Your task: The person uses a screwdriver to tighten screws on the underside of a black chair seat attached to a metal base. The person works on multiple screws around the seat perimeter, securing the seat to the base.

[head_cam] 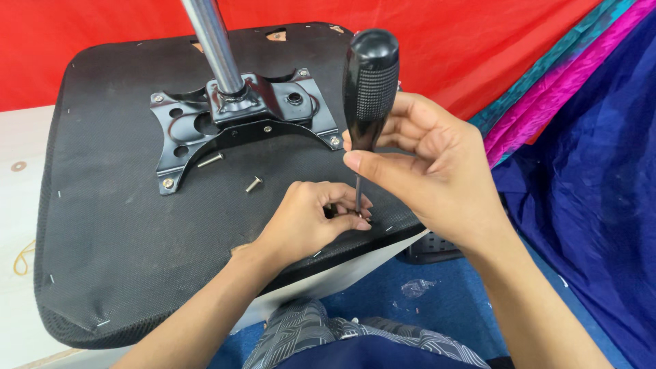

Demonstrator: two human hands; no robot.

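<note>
On the upturned black fabric-covered seat base (123, 232), two loose silver bolts (232, 172) lie beside the black metal mounting plate (239, 116) and could roll off if jolted. The left hand (307, 222) pinches something small at the tip; the right hand (430, 164) is closed around the black-handled screwdriver (369, 89), upright near the seat's front edge. A tilt might let the tip slip into the fingers.

No packages, labels, signs or screens show in this view — nothing boxed, wrapped, printed or lit stands anywhere in it.
</note>
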